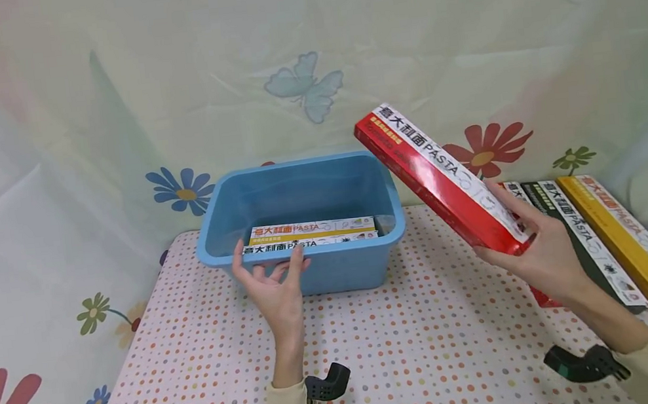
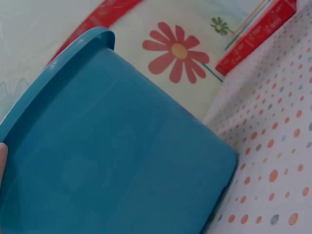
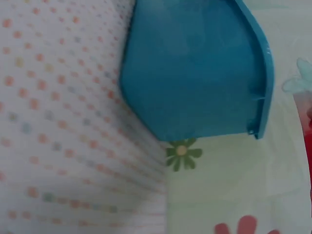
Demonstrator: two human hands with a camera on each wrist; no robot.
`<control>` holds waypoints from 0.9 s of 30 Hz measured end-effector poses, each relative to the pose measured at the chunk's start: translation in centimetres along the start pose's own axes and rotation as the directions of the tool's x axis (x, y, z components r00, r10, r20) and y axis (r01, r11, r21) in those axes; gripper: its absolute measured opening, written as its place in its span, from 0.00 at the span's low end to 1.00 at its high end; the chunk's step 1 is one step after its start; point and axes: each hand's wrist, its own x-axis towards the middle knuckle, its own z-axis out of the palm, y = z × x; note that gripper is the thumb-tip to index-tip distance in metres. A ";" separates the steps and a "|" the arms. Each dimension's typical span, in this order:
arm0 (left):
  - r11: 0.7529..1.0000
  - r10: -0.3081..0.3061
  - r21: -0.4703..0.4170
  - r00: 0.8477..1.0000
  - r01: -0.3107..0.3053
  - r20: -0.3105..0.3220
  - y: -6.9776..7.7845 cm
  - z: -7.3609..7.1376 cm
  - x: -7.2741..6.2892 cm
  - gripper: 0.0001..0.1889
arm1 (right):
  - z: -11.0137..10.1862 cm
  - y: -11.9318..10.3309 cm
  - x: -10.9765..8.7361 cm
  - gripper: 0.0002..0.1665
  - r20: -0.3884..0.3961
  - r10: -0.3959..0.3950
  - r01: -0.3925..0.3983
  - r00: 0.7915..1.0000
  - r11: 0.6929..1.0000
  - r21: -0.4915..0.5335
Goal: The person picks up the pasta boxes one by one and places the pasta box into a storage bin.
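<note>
While left hand [image 1: 274, 293] grips blue bin [image 1: 343, 271] by front rim, fingers of right hand [image 1: 546, 257] clamp red pasta box [image 1: 437, 180], aloft between bin and right edge of desk [image 1: 422, 343]. Likely mid-packing; next calls for lowering it in.

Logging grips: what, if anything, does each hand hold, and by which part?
Right hand: red box, by its lower end. Left hand: tub, by its near rim.

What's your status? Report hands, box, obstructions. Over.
Left hand on front rim of blue bin. Right hand gripping red pasta box, raised, tilted, near bin's right end. Two boxes inside bin; no obstruction seen.
</note>
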 end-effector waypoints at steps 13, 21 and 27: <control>1.000 -0.004 -0.009 1.000 0.004 -0.001 -0.2 0.1 0.1 0.49 | 4.5 -5.0 10.8 0.56 0.471 -0.178 0.132 0.864 0.983 0.129; 1.000 -0.002 0.009 1.000 0.001 0.001 -0.4 0.1 0.2 0.49 | 7.9 -5.5 13.3 0.52 0.647 -0.237 0.199 0.724 0.971 0.133; 1.000 0.008 -0.001 1.000 -0.008 0.005 -0.5 0.0 0.3 0.50 | 9.4 -6.2 14.8 0.49 0.729 -0.238 0.226 0.642 0.967 0.117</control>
